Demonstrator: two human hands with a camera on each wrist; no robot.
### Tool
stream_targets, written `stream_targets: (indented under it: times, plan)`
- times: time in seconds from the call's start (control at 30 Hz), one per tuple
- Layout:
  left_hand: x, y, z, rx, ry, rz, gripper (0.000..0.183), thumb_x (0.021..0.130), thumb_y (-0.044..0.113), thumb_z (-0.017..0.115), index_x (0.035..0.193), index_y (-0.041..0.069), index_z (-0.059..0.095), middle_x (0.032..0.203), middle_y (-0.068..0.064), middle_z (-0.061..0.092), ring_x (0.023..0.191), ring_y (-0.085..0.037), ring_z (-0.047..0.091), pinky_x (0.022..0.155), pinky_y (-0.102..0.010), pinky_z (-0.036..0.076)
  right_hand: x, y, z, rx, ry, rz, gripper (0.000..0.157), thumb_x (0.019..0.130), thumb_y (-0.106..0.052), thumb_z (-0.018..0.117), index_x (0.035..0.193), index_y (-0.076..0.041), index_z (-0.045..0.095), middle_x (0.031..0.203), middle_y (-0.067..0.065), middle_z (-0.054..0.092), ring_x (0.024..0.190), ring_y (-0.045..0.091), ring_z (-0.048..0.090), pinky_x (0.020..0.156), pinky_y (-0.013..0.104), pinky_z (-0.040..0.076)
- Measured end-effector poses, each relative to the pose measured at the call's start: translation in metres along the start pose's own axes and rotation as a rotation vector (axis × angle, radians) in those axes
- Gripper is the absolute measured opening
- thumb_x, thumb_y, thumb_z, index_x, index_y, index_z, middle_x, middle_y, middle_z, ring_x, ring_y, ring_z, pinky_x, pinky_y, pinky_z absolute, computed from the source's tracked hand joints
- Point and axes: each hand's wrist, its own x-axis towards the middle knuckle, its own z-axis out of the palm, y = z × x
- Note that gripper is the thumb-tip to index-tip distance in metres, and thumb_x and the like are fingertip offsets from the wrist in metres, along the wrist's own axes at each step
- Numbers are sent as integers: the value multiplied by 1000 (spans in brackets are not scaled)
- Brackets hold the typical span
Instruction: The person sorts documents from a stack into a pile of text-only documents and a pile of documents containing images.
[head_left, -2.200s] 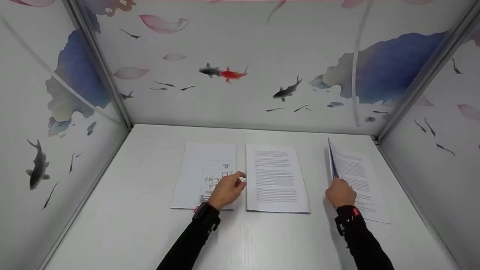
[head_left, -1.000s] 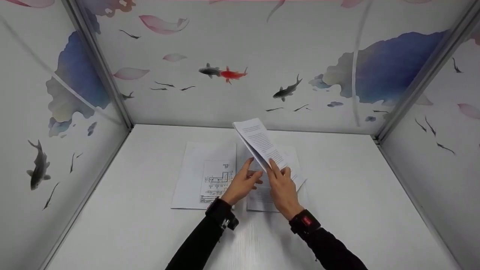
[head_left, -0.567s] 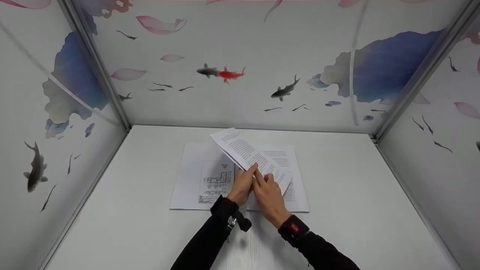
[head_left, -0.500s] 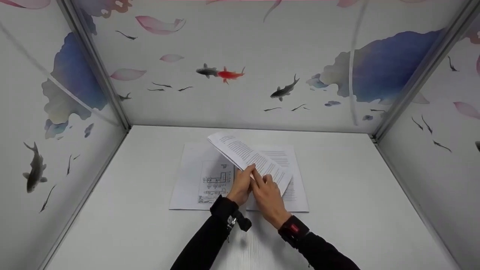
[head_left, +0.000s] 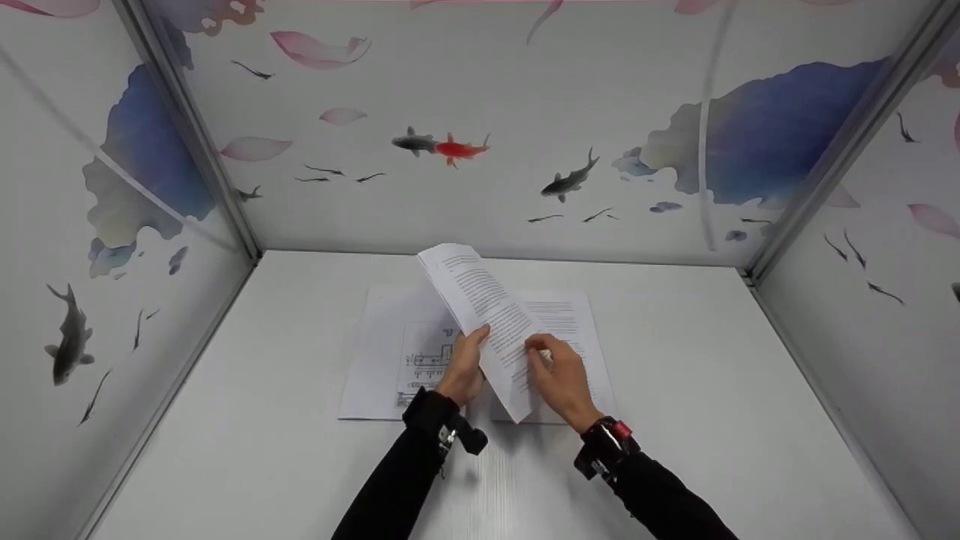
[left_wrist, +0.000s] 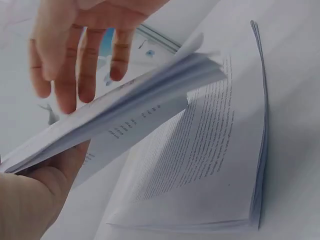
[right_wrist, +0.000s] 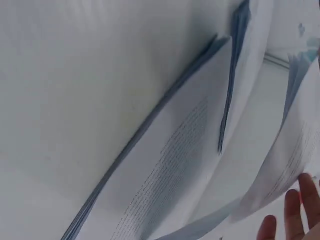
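Note:
A stack of printed sheets [head_left: 480, 304] is held tilted above the table in my left hand [head_left: 461, 367], which grips its left edge with the thumb on top. In the left wrist view the loose edges of the held stack [left_wrist: 165, 85] fan apart. My right hand [head_left: 561, 379] is at the stack's right side, its fingers near the page. In the left wrist view those fingers [left_wrist: 87, 65] hang extended over the sheets; whether they touch is unclear. Below lies a second text stack [head_left: 596, 360], partly covered. To its left lies a stack with a printed diagram [head_left: 379, 345].
The white table [head_left: 712, 375] is bounded by a back wall [head_left: 450, 202] and side walls, all printed with fish and petals. Metal posts [head_left: 840, 161] stand at the corners. Both lying stacks sit side by side near the middle of the table.
The right-hand stack was lifted from the table by my right hand and carried to the middle. My left hand took hold of its left edge; my right hand then shifted to its right side.

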Motion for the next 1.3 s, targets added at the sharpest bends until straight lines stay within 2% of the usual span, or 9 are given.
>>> stream_targets:
  times: [0.13, 0.3, 0.43, 0.53, 0.67, 0.73, 0.83, 1.03, 1.3]
  plan:
    - [-3, 4, -4, 5, -55, -10, 49, 104, 21, 38, 152, 13, 30, 145, -15, 49, 129, -26, 54, 104, -40, 44, 10, 13, -12, 66, -68, 260, 28, 94, -12, 60, 121, -6, 65, 125, 15, 64, 122, 33, 56, 102, 50, 42]
    - [-5, 9, -6, -27, -74, -29, 49, 102, 21, 43, 150, 10, 35, 139, -14, 55, 122, -23, 59, 101, -37, 47, 19, 32, -23, 207, -213, 551, 44, 98, -23, 56, 138, -5, 52, 143, 19, 51, 135, 34, 45, 109, 48, 38]
    - [-7, 12, -9, -48, -97, -58, 49, 100, 19, 46, 147, 9, 39, 133, -12, 60, 117, -23, 62, 97, -38, 50, 24, 42, -30, 348, -340, 694, 57, 101, -32, 50, 149, -3, 38, 153, 20, 38, 142, 33, 34, 115, 49, 29]
    - [-7, 13, -13, -16, -131, -101, 48, 97, 19, 47, 145, 10, 44, 126, -12, 64, 111, -24, 66, 90, -37, 54, 26, 46, -34, 512, -425, 753, 64, 103, -36, 48, 153, -1, 27, 155, 20, 32, 143, 31, 28, 117, 47, 23]
    - [-6, 14, -19, 56, -175, -142, 49, 94, 19, 50, 143, 12, 47, 122, -12, 67, 105, -25, 69, 84, -37, 57, 26, 50, -40, 686, -471, 772, 63, 103, -35, 48, 154, -5, 24, 142, 16, 45, 124, 25, 48, 102, 41, 40]
    - [-5, 15, -21, 76, -174, -138, 49, 95, 22, 53, 143, 14, 48, 123, -14, 66, 105, -27, 69, 84, -39, 57, 25, 51, -41, 704, -472, 747, 59, 104, -33, 48, 153, -10, 26, 132, 14, 53, 109, 23, 58, 87, 37, 48]
    - [-3, 16, -23, 104, -154, -119, 47, 98, 28, 57, 142, 14, 49, 123, -16, 66, 105, -30, 69, 84, -43, 57, 24, 53, -43, 711, -438, 705, 53, 103, -25, 51, 152, -17, 30, 123, 11, 59, 97, 20, 64, 77, 34, 52]
    - [-1, 15, -29, 231, -99, -109, 44, 99, 19, 58, 141, 10, 48, 120, -16, 67, 101, -30, 70, 81, -43, 57, 24, 56, -44, 602, -379, 629, 63, 102, -17, 53, 156, -23, 23, 120, 14, 61, 90, 19, 66, 74, 31, 52]
    - [0, 13, -31, 318, -77, -68, 55, 97, 13, 61, 148, 13, 40, 127, -15, 63, 104, -30, 69, 83, -42, 57, 23, 57, -46, 534, -342, 455, 69, 101, -17, 55, 158, -21, 16, 146, 15, 46, 100, 21, 61, 80, 26, 50]
